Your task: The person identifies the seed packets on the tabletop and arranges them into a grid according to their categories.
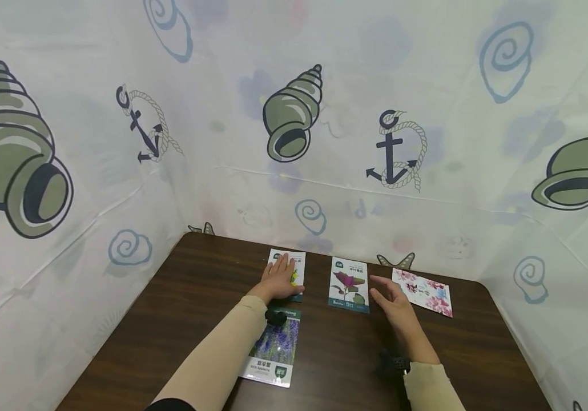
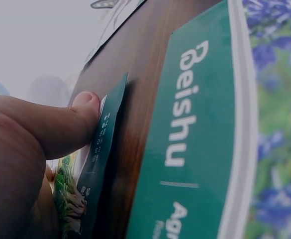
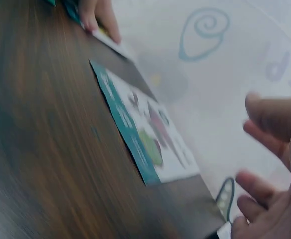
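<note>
My left hand (image 1: 276, 281) lies over a seed packet with a yellow flower picture (image 1: 299, 264), its fingers spread along the face. In the left wrist view the thumb (image 2: 70, 124) reaches the green end of that packet. Just right of it is a seed packet with a purple flower (image 1: 348, 282), flat on the table. My right hand (image 1: 394, 305) hovers with loosely bent fingers between this packet and a white packet with pink blossoms (image 1: 422, 291), and holds nothing. A lavender seed packet (image 1: 276, 348) lies below the left wrist, printed upside down from here.
The dark wooden table (image 1: 335, 359) has rounded back corners. Along its back and sides hangs a white curtain (image 1: 242, 188) printed with shells and anchors. Each wrist wears a small black camera, and the left forearm passes over part of the lavender packet.
</note>
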Available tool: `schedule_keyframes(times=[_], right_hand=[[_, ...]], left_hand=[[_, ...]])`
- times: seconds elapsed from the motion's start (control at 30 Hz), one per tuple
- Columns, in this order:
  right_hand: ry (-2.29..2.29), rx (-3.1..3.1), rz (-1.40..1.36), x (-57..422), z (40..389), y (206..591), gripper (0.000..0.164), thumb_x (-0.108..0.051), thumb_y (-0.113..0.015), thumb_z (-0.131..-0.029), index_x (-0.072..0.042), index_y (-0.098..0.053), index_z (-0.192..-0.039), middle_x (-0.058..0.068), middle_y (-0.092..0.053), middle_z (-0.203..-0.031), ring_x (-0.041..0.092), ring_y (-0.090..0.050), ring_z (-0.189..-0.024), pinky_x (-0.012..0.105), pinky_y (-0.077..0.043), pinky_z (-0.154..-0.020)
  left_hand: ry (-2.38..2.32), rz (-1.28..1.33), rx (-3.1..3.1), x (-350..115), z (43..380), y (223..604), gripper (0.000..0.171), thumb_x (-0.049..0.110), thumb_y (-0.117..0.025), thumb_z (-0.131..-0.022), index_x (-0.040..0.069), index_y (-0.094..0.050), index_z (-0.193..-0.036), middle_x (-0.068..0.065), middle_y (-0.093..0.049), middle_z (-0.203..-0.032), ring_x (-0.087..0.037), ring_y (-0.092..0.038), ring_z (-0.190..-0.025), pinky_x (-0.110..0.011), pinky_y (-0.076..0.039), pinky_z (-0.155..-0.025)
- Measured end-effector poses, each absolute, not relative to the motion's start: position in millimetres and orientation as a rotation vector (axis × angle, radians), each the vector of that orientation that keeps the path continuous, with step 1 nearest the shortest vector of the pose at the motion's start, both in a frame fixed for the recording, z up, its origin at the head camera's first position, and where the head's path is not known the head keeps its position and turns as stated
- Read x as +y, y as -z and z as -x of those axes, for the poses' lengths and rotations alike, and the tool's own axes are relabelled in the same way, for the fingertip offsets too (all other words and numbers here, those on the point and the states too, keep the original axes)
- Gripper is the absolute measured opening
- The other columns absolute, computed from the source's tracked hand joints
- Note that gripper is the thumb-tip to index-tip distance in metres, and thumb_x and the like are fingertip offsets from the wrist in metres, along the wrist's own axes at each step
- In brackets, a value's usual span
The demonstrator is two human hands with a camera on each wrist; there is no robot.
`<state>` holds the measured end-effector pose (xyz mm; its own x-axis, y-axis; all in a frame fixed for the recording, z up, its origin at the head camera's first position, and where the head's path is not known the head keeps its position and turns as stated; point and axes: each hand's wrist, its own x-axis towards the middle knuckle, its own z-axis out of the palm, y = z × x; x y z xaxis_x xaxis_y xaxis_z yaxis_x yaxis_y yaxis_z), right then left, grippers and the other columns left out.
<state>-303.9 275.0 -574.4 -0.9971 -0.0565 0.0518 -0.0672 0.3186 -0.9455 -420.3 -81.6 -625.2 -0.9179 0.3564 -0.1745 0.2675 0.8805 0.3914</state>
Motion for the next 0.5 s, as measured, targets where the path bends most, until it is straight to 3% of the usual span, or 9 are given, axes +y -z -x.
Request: schedule_keyframes(times=[0.23, 0.5], right_hand=[[-1.356, -2.724, 0.035, 303, 323, 578, 0.058, -0.027, -0.071, -0.108, -0.007, -0.052, -0.159, 0.034, -0.031, -0.163, 0.052, -0.028, -0.153, 0.075, -0.026, -0.126], [-1.122, -2.849, 0.212, 321, 336, 579, 0.063, -0.029, -0.07, -0.105, -0.003, -0.049, -0.159, 0.047, -0.029, -0.157, 0.063, -0.026, -0.149, 0.077, -0.028, -0.121]], left_hand=[[-0.525, -0.462, 2.787, -81, 418, 622, 0.106, 0.066, -0.06, -0.105, 0.016, 0.0, -0.177, -0.008, 0.018, -0.183, -0.029, 0.014, -0.172, -0.057, 0.007, -0.139], [-0.552, -0.461, 2.789, -81, 418, 619, 0.108, 0.07, -0.06, -0.103, 0.017, -0.003, -0.178, -0.007, 0.016, -0.184, -0.027, 0.013, -0.172, -0.056, 0.006, -0.139]])
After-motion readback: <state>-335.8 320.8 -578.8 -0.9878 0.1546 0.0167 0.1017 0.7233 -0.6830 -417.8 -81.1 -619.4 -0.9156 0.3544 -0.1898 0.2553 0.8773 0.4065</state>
